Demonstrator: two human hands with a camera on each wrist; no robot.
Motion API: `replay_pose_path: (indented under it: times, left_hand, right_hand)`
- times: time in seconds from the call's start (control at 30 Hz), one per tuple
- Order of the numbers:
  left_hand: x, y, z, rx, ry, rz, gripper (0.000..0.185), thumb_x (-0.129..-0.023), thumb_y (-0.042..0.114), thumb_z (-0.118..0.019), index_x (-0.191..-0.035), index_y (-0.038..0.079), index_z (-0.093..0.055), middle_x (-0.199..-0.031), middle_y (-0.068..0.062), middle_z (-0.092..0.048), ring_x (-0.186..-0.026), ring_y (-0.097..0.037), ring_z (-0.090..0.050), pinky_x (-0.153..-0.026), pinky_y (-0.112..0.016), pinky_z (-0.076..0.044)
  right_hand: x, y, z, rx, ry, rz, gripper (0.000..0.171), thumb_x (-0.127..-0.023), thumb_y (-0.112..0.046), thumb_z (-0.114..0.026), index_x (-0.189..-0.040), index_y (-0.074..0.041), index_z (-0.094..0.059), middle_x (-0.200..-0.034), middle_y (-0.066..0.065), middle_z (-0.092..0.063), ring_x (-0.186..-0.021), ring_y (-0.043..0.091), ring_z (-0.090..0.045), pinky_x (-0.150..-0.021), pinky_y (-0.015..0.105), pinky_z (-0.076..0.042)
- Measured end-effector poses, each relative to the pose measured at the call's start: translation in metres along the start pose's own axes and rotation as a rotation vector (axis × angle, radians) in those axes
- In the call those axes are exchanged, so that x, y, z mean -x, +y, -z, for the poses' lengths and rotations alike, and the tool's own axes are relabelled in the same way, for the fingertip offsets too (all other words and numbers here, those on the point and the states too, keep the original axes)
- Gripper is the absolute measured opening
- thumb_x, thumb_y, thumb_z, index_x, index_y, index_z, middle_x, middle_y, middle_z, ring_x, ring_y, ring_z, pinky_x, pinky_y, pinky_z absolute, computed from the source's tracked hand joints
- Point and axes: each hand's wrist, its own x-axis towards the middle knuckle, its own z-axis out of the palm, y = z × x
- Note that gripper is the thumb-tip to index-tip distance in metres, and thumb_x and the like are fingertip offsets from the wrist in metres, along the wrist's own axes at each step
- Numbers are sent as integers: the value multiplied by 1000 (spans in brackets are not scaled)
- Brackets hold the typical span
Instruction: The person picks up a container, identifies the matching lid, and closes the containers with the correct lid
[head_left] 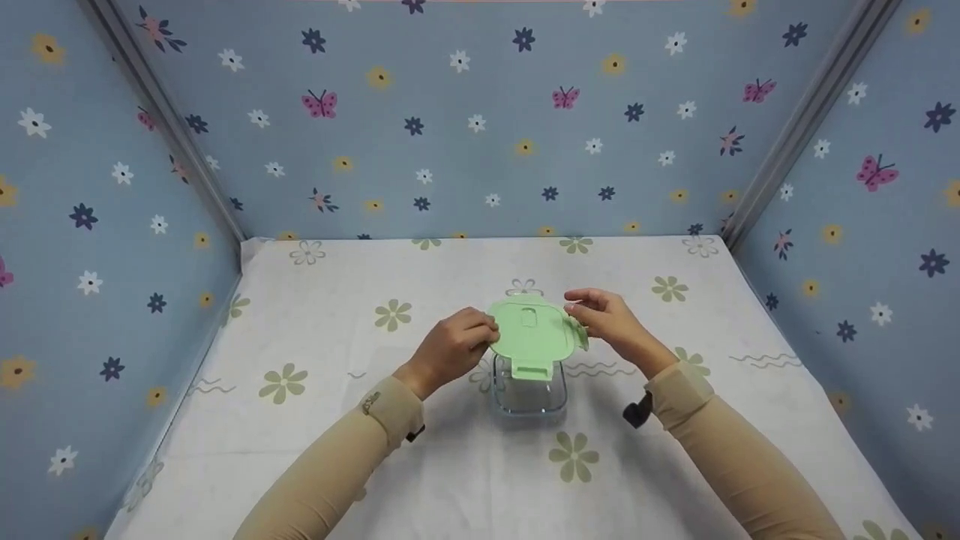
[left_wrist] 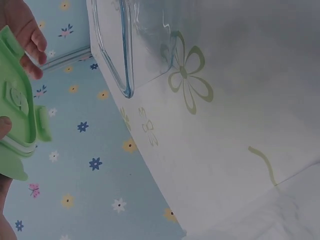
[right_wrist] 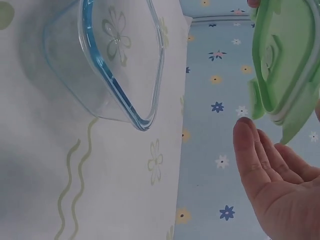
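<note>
You held the light-green plastic lid with flaps (head_left: 532, 330) raised clear of the transparent rectangular glass container (head_left: 529, 412), left hand (head_left: 450, 345) pinching its edge, right hand (head_left: 606, 321) relaxed and empty beside it, seemingly positioning it, which next called for two-handed steadiness.

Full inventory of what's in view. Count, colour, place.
Lid: one, light green, held above the container, apart from it
Container: one, clear, standing on the cloth
Cloth: one, white with green flowers and wavy lines, under the container
Walls: three, blue with flowers and butterflies, left, back and right
Corner strips: two, grey, where the walls meet
Wrist attachments: two, black, one per wrist
Sleeves: two, beige, on both arms
Left hand: one, bare, gripping the lid's left edge
Right hand: one, bare, by the lid's right side
</note>
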Motion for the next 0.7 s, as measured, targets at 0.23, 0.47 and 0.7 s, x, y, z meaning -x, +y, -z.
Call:
replay_pose_path:
  times: [0.23, 0.47, 0.7]
  left_hand:
    - [3, -1, 0, -7, 2, -34, 14, -96, -7, -76, -90, 6, -76, -98, -8, -77, -94, -21, -75, -88, -30, -64]
    - [5, 0, -2, -11, 25, -52, 15, -92, -10, -78, -89, 5, -77, -96, -7, -78, -93, -21, -75, -88, -30, -65]
    - [6, -1, -4, 0, 37, -34, 15, -92, -9, -79, -89, 6, -77, -98, -8, -76, -93, -21, -74, -88, -30, -65]
  right_hand:
    - [-3, -2, -4, -99, -38, -108, 48, -109, -21, -64, -147, 8, -57, -128, 13, -67, -101, 13, -71, -82, 24, -64]
    - [-6, 1, -8, -163, -75, -145, 42, -110, -16, -62, -143, 10, -60, -114, 3, -73, -89, 10, -71, -74, 22, -63]
    - [-5, 3, -10, -189, -100, -118, 38, -108, -7, -61, -139, 15, -61, -106, 0, -75, -90, 9, -72, -75, 23, -63]
